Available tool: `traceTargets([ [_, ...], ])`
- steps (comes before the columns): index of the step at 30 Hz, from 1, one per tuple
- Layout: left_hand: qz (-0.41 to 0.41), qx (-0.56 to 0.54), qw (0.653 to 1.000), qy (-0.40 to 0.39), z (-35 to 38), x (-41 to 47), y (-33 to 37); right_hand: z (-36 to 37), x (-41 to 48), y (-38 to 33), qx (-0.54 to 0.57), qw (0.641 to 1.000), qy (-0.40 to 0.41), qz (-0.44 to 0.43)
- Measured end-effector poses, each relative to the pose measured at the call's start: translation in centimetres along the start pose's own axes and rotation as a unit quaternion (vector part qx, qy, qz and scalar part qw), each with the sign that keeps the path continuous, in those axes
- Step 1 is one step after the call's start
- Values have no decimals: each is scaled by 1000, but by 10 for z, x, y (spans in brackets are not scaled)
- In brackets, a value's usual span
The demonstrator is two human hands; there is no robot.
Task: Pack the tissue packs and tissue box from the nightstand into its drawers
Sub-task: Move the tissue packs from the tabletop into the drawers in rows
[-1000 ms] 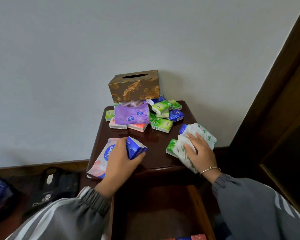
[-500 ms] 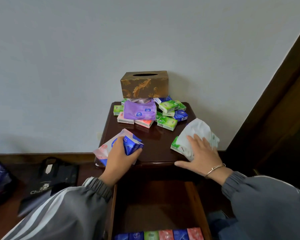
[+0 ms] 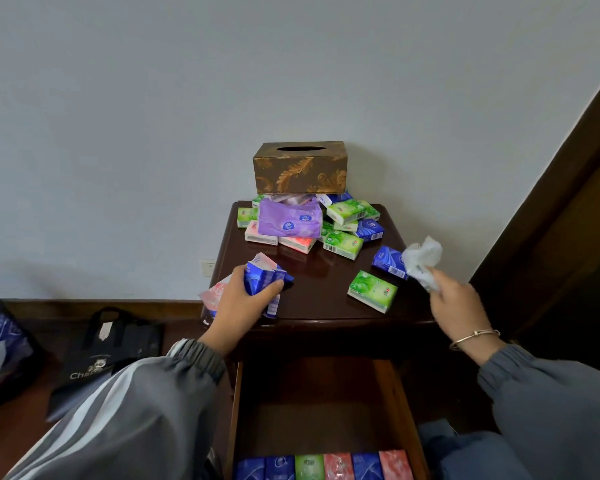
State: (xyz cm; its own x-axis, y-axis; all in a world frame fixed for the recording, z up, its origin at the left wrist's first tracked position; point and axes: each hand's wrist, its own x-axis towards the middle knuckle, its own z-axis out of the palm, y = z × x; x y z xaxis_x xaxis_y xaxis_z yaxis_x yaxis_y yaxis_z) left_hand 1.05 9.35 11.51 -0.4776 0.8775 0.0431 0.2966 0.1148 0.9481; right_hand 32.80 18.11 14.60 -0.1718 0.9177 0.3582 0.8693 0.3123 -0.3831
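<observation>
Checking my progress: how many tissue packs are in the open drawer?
6 packs in a row at the drawer's near end: blue, blue, green, pink, blue, pink. Others may sit below the frame.

**Both hands busy at the nightstand**

Left hand (image 3: 246, 303) grips a crushed blue pack (image 3: 262, 280) at the nightstand's (image 3: 319, 296) front left corner, with a pink wrapper (image 3: 215, 292) poking out beneath. Right hand (image 3: 454, 303) is up at the right edge, pinching a crumpled white wrapper (image 3: 423, 258). Near it lie a second blue pack (image 3: 388, 261) and a green pack (image 3: 373, 291). At the back is the pile (image 3: 305, 226) of packs, with the tissue box (image 3: 300, 168) perched behind. Below, the drawer (image 3: 319, 410) stands open, with a row of packs (image 3: 326, 465) along its near edge. There's a black bag (image 3: 108, 351) on the floor to the left.
</observation>
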Motion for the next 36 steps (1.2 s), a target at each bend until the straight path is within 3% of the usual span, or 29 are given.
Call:
traceTargets([
  [3,14,-82,994,65,-12,0,8,-21,0,-27,28,993,110,-39],
  [5,26,-113,988,106,-23,1,11,-23,1,-56,39,983,136,-115],
  [9,31,-110,981,154,-41,-3,10,9,4,-117,42,946,59,-315],
  [12,26,-113,982,151,-49,-12,10,54,9,-144,-47,900,-73,-427],
  [15,43,-117,983,135,-50,-15,18,88,10,-143,-124,901,-214,-356],
  [18,68,-106,989,72,-37,-12,30,98,5,-129,-91,908,-261,-316],
  [22,61,-45,997,-4,0,-4,33,76,0,-95,-69,938,-183,-285],
  [25,38,53,997,-35,19,4,22,58,6,-56,-88,979,-79,-164],
  [28,48,152,986,-51,30,7,12,52,11,-32,-153,979,-128,-48],
  [31,35,164,985,-43,31,9,10,57,14,-30,-143,973,-180,-20],
  [33,13,143,988,-52,26,12,9,57,20,-33,-117,978,-173,-14],
  [36,-12,106,992,-70,21,17,4,52,40,-43,-56,993,-100,-26],
])
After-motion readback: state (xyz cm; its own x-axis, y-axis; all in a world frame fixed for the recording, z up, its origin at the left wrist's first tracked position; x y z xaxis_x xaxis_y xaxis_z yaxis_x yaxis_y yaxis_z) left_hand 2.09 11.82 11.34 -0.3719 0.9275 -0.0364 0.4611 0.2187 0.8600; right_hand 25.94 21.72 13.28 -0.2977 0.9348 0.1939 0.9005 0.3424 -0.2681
